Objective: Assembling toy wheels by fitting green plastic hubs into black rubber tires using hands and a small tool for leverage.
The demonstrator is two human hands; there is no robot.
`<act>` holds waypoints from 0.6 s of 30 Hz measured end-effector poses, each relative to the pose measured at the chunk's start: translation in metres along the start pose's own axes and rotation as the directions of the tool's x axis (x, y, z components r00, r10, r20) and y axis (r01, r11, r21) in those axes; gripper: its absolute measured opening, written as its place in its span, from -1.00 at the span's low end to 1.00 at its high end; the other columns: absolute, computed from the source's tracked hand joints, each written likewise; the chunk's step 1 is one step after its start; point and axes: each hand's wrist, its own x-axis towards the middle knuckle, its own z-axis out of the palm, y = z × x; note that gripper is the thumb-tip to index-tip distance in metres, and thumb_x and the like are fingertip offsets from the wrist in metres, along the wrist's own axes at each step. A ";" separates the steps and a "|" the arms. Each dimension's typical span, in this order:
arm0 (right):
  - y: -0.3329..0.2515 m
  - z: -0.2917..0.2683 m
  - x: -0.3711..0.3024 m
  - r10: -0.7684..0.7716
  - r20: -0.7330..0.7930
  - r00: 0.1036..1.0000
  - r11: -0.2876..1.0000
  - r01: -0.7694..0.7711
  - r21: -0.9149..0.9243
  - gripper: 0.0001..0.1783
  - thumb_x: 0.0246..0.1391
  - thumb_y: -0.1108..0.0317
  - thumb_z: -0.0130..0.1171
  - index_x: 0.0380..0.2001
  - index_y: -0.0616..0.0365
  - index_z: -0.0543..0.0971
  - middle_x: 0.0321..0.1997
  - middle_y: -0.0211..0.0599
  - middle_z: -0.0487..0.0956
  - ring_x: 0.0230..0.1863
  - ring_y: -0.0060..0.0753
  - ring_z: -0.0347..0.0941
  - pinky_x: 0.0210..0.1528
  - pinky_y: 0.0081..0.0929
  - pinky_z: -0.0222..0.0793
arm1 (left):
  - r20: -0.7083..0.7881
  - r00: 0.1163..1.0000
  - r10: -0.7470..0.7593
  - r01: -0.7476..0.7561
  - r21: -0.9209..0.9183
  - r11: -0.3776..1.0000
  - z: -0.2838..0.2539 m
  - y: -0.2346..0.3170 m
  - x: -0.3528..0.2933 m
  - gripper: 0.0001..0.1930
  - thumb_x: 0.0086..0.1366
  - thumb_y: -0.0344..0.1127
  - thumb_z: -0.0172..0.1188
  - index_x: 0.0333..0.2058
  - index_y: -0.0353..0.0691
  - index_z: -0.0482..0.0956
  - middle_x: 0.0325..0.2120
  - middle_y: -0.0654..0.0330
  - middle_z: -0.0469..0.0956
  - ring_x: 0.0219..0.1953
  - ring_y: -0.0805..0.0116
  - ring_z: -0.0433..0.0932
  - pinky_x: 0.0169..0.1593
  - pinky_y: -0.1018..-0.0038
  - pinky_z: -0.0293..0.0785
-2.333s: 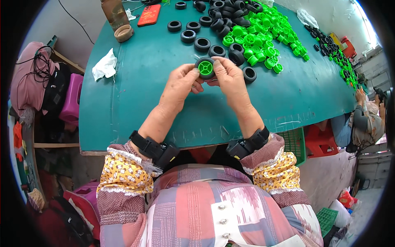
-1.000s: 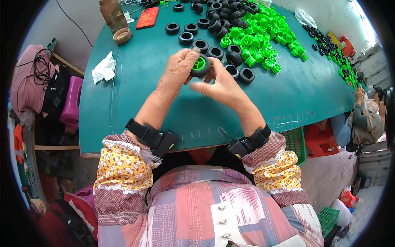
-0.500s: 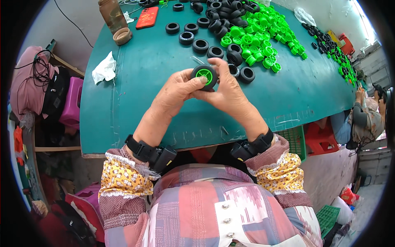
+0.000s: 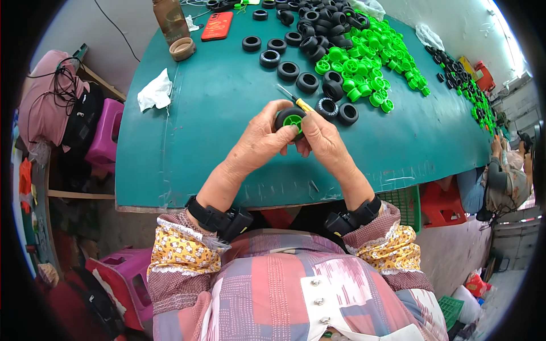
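A toy wheel (image 4: 292, 120), a black rubber tyre with a green spoked hub in it, is held up over the table's near middle. My left hand (image 4: 260, 135) grips its left side, thumb pressed on the hub. On the other side my right hand (image 4: 327, 141) closes on the tyre's edge, its thumb at the upper right; several of its fingers are hidden below. Just past the wheel is a screwdriver (image 4: 303, 104) with a yellow handle, partly covered by my hands. Loose black tyres (image 4: 307, 83) lie beyond it.
Green hubs (image 4: 369, 62) are heaped at the back right, beside a pile of black tyres (image 4: 324, 25). A red phone (image 4: 217, 26), a brown bottle (image 4: 169, 21), its lid (image 4: 182, 49) and a crumpled tissue (image 4: 154, 91) lie at the left. Another person (image 4: 503, 170) sits far right.
The wheel and both hands have come slightly lower in the picture. My right fingers, raised above the tyre before, have come down around it. The screwdriver's yellow handle now shows.
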 end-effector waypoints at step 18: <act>0.011 -0.002 0.018 0.226 0.080 0.971 0.911 -0.240 0.336 -0.49 0.09 -0.15 -0.14 -0.35 0.13 0.42 -0.68 -0.49 0.34 -0.73 -0.72 0.21 -0.79 -0.73 0.07 | 0.081 0.996 0.030 -0.031 0.015 0.999 -0.010 -0.002 0.015 -0.63 0.19 -0.27 0.02 -0.06 -0.33 0.33 -0.49 0.25 0.43 -0.61 0.61 0.35 -0.57 0.71 0.29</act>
